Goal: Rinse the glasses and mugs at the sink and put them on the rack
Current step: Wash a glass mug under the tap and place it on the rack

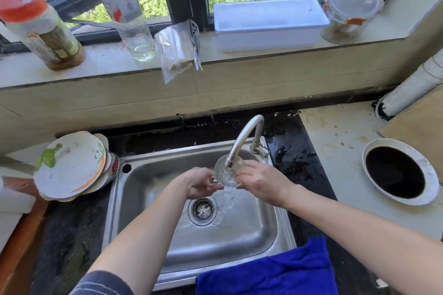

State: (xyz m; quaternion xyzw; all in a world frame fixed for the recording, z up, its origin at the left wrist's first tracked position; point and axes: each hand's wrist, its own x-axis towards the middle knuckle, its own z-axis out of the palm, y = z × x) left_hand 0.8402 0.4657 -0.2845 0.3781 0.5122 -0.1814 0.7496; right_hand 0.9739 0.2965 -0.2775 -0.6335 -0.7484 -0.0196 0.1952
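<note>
Clear glass mug (227,173), with a small handle on its left side, sits tilted under the curved steel tap (244,137), mouth turned toward the spout so the tap's tip reaches just inside. Both bare hands hold it above the stainless steel sink (148,199): the left hand (200,183) is closed around the handle side, and the right hand (260,181) cups the opposite wall. Water splashes on the basin floor beside the round drain (202,211), directly below the mug.

Judging by this, the rinsing step is in hand. The next move likely calls for tipping the water out, then carrying the mug to the rack, which is not visible from here.

Counted: one mug, one tap, one sink, two hands. A stack of white patterned plates (72,166) rests on the dark surface left of the sink; their number is unclear. One blue cloth (266,270) drapes over the sink's near edge. No other glasses or mugs show.
</note>
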